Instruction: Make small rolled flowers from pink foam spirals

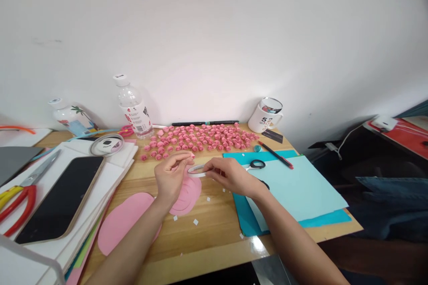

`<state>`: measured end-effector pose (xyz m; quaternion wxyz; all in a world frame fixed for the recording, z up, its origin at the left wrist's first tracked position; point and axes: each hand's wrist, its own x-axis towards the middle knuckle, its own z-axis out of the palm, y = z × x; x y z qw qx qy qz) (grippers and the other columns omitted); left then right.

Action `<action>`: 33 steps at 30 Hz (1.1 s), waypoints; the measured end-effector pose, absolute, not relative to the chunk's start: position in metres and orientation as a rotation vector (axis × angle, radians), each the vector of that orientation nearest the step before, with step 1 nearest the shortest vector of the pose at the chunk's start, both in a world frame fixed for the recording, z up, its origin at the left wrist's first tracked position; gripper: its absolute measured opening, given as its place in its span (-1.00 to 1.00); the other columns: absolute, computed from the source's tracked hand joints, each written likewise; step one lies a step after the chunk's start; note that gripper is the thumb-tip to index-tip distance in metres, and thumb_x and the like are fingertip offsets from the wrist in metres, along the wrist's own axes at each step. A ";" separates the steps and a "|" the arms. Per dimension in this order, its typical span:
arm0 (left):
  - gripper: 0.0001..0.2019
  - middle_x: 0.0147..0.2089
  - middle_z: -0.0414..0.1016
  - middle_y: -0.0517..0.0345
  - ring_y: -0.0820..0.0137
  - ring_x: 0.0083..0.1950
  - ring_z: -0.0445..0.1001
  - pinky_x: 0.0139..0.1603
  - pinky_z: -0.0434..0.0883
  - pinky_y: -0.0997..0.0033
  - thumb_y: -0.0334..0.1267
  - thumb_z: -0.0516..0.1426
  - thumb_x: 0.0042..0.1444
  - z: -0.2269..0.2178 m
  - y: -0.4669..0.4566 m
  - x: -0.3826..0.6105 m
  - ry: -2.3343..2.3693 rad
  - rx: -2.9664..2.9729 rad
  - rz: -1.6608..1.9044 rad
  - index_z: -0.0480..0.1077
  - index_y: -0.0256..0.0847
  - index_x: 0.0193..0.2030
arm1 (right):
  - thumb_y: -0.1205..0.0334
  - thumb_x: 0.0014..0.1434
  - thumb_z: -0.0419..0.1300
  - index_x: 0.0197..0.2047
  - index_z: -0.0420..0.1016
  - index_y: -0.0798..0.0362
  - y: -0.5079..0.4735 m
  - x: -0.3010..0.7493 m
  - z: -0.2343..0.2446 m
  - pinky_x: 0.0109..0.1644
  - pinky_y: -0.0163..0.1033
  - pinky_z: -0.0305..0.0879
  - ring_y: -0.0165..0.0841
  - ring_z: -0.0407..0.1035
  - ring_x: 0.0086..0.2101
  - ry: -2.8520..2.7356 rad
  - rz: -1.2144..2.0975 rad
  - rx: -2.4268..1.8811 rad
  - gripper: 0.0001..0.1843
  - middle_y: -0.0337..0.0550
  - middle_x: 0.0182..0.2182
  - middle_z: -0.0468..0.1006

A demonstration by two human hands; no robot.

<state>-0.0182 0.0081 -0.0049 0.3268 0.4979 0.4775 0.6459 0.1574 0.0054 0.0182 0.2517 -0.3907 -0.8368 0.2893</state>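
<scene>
Reading what lettering can be read, one finds a dark "5" on the white mug at the far right, with fainter, paler print beneath it too small to make out. At the far left, the upright clear bottle wears a white label with red marks, bold black lettering turned sideways and a barcode; its words are illegible. Further left, a leaning bottle shows a palm tree and blue on its wrap. Dark print, also unreadable, sits on the core of a tape roll on the stacked white paper, and the phone on that stack has a dark, blank screen.

Both forearms reach in from the near edge and angle inward, hands close together over the middle of the wooden desk. The left hand has thumb and fingertips pinched on a small pink paper piece. The right hand, knuckles up and fingers bent, grips a white ring-shaped roll by its right side. Beneath them lies a spiral-cut pink disc; beyond are many rolled pink paper roses.
</scene>
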 end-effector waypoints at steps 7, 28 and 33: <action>-0.96 -0.28 0.51 0.15 0.65 -0.71 0.28 -0.84 0.17 0.63 -0.32 0.21 -0.06 -0.007 0.001 -0.012 1.223 1.265 1.701 0.48 -0.22 -0.46 | 0.21 0.12 0.14 -0.19 0.39 0.07 0.011 0.147 0.007 -0.47 -0.36 0.25 -0.50 0.29 -0.55 -1.822 1.062 -0.959 -0.82 -0.25 -0.48 0.42; -0.91 -0.17 0.46 0.12 0.68 -0.64 0.29 -0.74 0.25 0.62 -0.29 0.15 0.05 -0.012 0.003 -0.019 1.314 1.355 1.989 0.45 -0.22 -0.31 | 0.33 0.19 -0.01 0.03 0.29 -0.04 -0.036 0.100 0.020 -0.31 -0.28 0.38 -0.32 0.43 -0.21 -2.002 0.130 -1.233 -0.67 -0.01 0.06 0.33; -0.92 -0.17 0.46 0.11 0.66 -0.62 0.32 -0.77 0.23 0.62 -0.29 0.17 0.02 -0.012 0.005 -0.021 1.310 1.294 2.007 0.44 -0.24 -0.34 | 0.41 0.16 -0.07 0.12 0.19 0.01 -0.031 0.173 0.026 -0.12 -0.16 0.36 -0.27 0.41 -0.15 -1.873 0.032 -1.495 -0.55 -0.05 -0.11 0.47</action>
